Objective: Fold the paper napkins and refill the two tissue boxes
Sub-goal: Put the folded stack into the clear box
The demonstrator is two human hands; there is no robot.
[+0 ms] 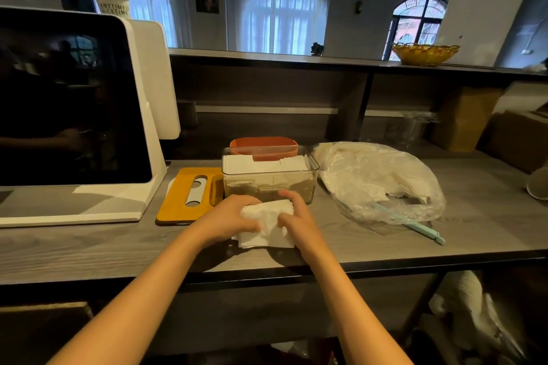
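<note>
A white paper napkin [268, 221] lies bunched on the grey wooden counter [89, 249], over a small flat stack of napkins. My left hand [234, 216] grips its left side and my right hand [296, 218] grips its right side. Just behind my hands stands a clear tissue box [269, 179], lid off, with folded white napkins standing in it. An orange tissue box [264, 147] stands behind the clear one, mostly hidden. A yellow lid with a slot [189, 194] lies flat to the left of the clear box.
A clear plastic bag of napkins [376, 179] lies to the right, with a light blue clip stick [415, 227] at its mouth. A white point-of-sale screen [74, 104] stands at the left. Cardboard boxes [465, 118] sit at the back right; a yellow basket [425, 53] rests on the upper shelf.
</note>
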